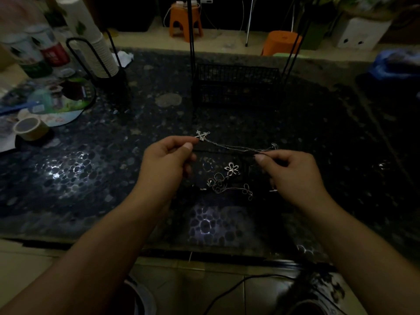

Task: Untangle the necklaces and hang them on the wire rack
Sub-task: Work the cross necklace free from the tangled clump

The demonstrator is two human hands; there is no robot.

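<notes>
Two hands are up over the dark table (318, 123), and one chain (236, 148) is stretched between them. The left hand (167, 159) pinches it just below the cross pendant (202, 135); the right hand (293, 172) pinches the far end between thumb and forefinger. The chain's long axis runs left to right, sagging slightly toward the right, with the cross poking up and away at the left end.

Below the hands, the remaining necklaces (227, 184) lie in a knot on the table, flower pendant (231, 168) on top. The risk, I'd say: the light is dim and the links are fine, so a hidden loop could drag that knot tighter. The wire rack (236, 84) waits at the far side, nothing visibly hung yet.
</notes>
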